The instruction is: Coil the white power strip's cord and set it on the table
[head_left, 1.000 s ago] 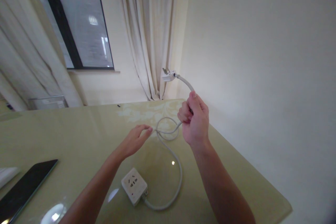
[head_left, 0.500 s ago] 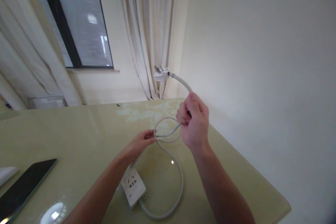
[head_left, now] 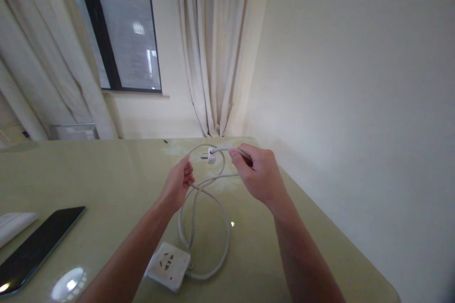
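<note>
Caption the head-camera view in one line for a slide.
Two bare hands coil a white power strip's cord above a yellow-green table: left hand pinches the loop, right hand holds the plug end.

Both forearms are bare right up to the bottom edge of view, with no sleeve or cuff showing. The left hand (head_left: pixel 177 183) and the right hand (head_left: pixel 261 175) carry no glove, ring, watch or wristband.
</note>
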The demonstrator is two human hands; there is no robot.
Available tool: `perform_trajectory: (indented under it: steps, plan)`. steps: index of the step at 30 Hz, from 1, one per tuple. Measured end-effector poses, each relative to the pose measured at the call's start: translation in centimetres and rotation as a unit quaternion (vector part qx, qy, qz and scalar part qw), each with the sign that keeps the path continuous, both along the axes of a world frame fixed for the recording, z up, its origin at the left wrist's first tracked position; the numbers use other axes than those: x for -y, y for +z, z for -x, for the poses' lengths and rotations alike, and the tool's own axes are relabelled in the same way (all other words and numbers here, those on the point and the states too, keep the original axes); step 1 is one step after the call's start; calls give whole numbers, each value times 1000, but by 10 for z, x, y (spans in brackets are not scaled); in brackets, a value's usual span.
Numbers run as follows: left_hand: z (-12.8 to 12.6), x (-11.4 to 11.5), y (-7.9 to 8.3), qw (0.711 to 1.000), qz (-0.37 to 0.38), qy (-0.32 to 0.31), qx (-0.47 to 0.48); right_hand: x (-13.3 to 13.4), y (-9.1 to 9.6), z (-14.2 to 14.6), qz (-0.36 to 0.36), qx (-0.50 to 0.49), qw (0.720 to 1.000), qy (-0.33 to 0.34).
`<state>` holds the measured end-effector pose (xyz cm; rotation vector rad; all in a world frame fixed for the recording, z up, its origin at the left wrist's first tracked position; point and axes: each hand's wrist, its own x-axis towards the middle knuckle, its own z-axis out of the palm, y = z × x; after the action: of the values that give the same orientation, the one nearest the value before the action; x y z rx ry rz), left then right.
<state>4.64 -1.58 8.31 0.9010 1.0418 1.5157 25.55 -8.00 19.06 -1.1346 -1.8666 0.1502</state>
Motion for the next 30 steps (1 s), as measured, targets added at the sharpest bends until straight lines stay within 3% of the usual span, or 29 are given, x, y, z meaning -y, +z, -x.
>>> perform_trajectory:
  steps: [4, 7, 9, 12, 16, 20, 22, 25, 30]
  plan:
    - [-7, 15, 15, 996, -66, 55, -12, -25, -23, 18, 44, 22, 999, -1]
    - [-14, 29, 23, 987, -127, 57, -81, -42, -42, 32, 59, -85, 994, 38]
    - [-17, 37, 27, 976, -153, 50, -146, -47, -51, 40, 88, -211, 969, 98]
    - [-21, 46, 31, 949, -183, 42, -252, -46, -55, 48, 149, -362, 901, 186]
    - [-21, 51, 33, 908, -232, -23, -347, -39, -48, 51, 205, -427, 849, 235]
    - [-20, 48, 30, 901, -222, -69, -367, -39, -46, 53, 280, -464, 808, 234]
    - [-20, 44, 27, 897, -203, -96, -379, -43, -50, 53, 301, -471, 800, 220]
    - [-21, 41, 22, 886, -189, -124, -405, -52, -56, 49, 272, -454, 830, 176]
    - [-22, 35, 14, 877, -166, -131, -431, -55, -54, 36, 115, -240, 956, 123]
